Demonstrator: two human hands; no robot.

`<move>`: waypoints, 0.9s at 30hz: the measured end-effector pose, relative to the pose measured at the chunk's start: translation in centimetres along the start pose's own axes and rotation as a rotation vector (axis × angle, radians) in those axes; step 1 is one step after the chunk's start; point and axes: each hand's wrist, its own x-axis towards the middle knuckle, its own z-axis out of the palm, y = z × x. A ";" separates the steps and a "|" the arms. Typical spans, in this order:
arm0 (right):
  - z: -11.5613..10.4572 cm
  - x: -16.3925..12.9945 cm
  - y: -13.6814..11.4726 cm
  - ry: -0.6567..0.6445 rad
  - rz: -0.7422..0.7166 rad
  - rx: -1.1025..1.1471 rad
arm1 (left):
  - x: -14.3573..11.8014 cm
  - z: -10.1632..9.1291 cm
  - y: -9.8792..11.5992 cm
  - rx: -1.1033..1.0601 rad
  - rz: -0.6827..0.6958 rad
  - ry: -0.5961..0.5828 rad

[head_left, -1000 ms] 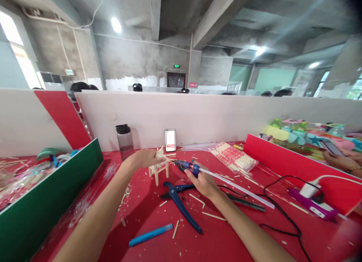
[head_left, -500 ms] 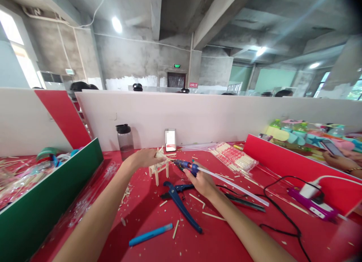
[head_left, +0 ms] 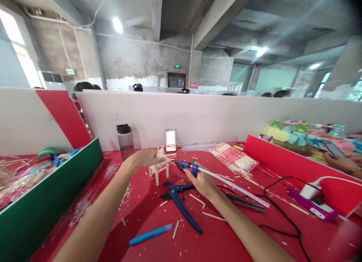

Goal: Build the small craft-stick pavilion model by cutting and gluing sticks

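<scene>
A small chair-shaped frame of pale wooden sticks (head_left: 157, 173) stands on the red table in front of me. My left hand (head_left: 143, 159) is closed on its upper part from the left; the fingertips are partly hidden. My right hand (head_left: 203, 182) grips a blue glue gun (head_left: 185, 165), its nozzle pointing left at the frame's upper right side. A long clear glue stick (head_left: 234, 185) sticks out of the gun's back end. I cannot make out whether the nozzle touches the wood. Below the gun lies a blue-handled cutter (head_left: 181, 205) with its handles spread.
A blue pen (head_left: 151, 235) and loose stick pieces lie nearer me. Behind stand a bottle (head_left: 125, 141) and a phone (head_left: 171, 141). Bundled sticks (head_left: 234, 156), a black cable (head_left: 291, 222) and a purple power strip (head_left: 312, 205) are at right. Another person's hand (head_left: 342, 162) holds a phone beyond the red divider.
</scene>
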 end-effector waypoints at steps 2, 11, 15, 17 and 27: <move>-0.3 -0.1 -0.2 -0.010 0.015 0.012 | -0.1 -0.1 0.1 0.013 0.005 -0.023; -0.8 -0.3 -0.8 -0.085 -0.008 -0.009 | 0.3 0.3 -0.4 0.029 0.012 -0.045; -0.6 -0.2 -1.0 -0.072 -0.004 -0.003 | 0.4 0.4 -0.5 0.025 0.014 -0.043; -0.5 -0.2 -0.9 -0.063 -0.026 0.005 | 0.4 0.4 -0.5 0.020 0.015 -0.040; -0.9 -0.1 -1.0 -0.057 -0.039 0.027 | 0.6 0.6 -0.9 0.003 0.018 -0.028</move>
